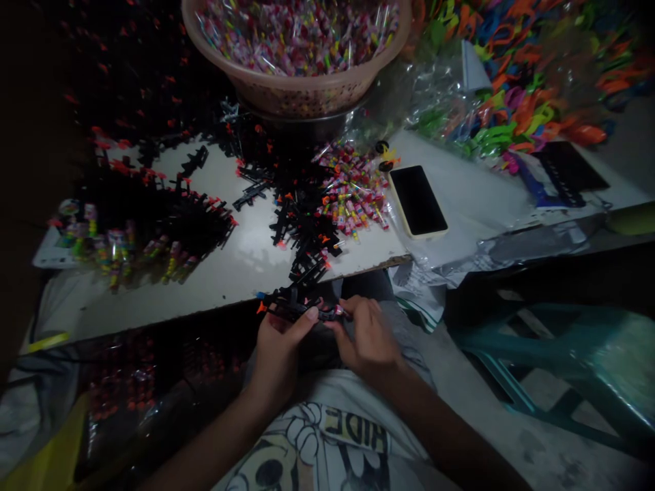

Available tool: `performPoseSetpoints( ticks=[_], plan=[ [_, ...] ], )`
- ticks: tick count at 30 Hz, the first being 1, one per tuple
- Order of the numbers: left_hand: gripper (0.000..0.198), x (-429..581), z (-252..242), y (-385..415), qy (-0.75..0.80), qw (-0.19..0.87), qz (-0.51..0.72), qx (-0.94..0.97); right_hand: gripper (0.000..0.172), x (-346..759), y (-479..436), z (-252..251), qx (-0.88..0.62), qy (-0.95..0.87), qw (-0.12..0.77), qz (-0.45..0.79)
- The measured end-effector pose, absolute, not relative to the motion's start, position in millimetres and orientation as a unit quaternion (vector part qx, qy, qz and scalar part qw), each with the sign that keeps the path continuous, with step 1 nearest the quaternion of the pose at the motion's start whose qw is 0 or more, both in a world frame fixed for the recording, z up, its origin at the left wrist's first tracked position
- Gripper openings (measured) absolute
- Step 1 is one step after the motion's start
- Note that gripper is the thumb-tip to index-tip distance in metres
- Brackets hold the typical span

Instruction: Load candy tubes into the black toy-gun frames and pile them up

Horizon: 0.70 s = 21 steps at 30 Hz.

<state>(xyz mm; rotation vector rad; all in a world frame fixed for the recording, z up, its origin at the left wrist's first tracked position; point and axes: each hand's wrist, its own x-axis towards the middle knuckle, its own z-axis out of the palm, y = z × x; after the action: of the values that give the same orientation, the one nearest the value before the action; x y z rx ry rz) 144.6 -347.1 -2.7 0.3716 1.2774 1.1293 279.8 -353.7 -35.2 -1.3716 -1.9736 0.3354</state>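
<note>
In front of my lap, below the table edge, my left hand (279,348) is closed around a black toy gun (289,307) with an orange tip pointing left. The thumb presses along its upper side. My right hand (371,334) pinches at the gun's right end, where the pink and white end of a small candy tube (338,310) shows by the fingertips. How far the tube sits in the gun is hidden. More black toy guns (307,239) lie heaped just ahead on the table, beside a pile of colourful candy tubes (355,194).
A pink basin (307,85) full of wrapped candy tubes stands at the back. Right of the pile lies a phone (418,201); bright plastic toys (522,102) fill the far right. Toy guns with candy tubes (117,252) lie at left. A green stool (552,341) stands at right.
</note>
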Motion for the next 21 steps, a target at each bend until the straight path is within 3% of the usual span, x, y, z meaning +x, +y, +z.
performPoseSetpoints(
  ticks=[7,15,21],
  plan=[
    [0.034,143.8,-7.4,-346.3,0.581,0.646,0.468,0.159,0.010,282.1,-350.5,-42.3,-0.511,-0.776,0.347,0.130],
    [0.039,118.8,0.4,-342.6,0.551,0.572,0.518,0.317,0.011,291.3,-343.0,-56.1,-0.480,-0.745,0.441,0.143],
    [0.019,98.3,7.8,-342.9,0.568,0.518,0.538,0.346,0.013,298.3,-346.6,-48.8,-0.497,-0.742,0.425,0.147]
  ],
)
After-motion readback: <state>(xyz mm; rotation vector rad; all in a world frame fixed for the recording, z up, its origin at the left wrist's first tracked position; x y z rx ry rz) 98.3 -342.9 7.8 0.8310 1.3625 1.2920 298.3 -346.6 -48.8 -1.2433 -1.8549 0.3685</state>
